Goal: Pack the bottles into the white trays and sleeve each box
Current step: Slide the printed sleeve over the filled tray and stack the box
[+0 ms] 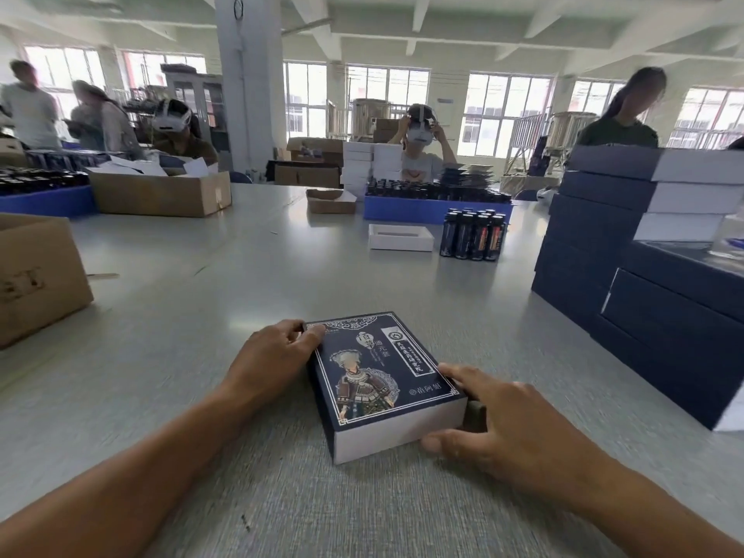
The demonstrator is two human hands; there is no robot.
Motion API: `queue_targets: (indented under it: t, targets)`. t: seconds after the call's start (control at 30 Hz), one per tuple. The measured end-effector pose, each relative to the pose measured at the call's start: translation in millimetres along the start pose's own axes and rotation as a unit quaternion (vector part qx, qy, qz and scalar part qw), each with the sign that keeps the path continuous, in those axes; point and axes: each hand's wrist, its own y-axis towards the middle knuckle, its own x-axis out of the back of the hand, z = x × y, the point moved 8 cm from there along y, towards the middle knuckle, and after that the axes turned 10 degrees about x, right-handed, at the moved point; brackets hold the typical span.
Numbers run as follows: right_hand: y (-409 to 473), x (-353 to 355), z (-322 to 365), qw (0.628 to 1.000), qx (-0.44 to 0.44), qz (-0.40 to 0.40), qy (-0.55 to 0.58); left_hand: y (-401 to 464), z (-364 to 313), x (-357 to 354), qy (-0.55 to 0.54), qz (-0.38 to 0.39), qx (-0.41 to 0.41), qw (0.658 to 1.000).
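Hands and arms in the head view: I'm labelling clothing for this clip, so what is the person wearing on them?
Nothing shows on either. The left hand and right hand are bare, with no gloves, and no rings, watch or bracelet can be seen. Both forearms are uncovered right to the bottom edge of the picture, so no sleeve or cuff comes into view.

Bright daylight from rear windows point(503, 114), blown-out glare, wide-angle edge warp, motion blur.
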Motion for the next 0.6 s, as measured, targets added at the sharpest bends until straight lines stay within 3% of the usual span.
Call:
queue_targets:
  t: [0.13, 0.27, 0.37, 0.53, 0.6]
  targets:
    - [-0.2, 2.3, -0.3, 1.0, -0.002, -0.024, 0.013, -3.4, -4.7, 3.8, -0.135, 0.023, -0.012, 0.99]
    - [-0.1, 5.4, 3.3, 0.995, -0.023, 0.004, 0.095, -9.1, -12.5, 0.6, -0.34, 0.095, 0.022, 0.935]
    - [-1.9, 8.1, -2.3, 0.986, -0.073, -0.009, 0.149, -13.0, -19.3, 5.6, -0.392, 0.089, 0.012, 0.915]
    - [-3.0, 12.0, -8.0, 0.983, -0.14, -0.035, 0.111, -21.5, -26.2, 3.3, -0.441, 0.094, -0.002, 0.892]
    - [-5.3, 15.7, -9.9, 0.968, -0.169, -0.059, 0.176, -20.1, -18.5, -3.9, -0.444, 0.118, 0.001, 0.888]
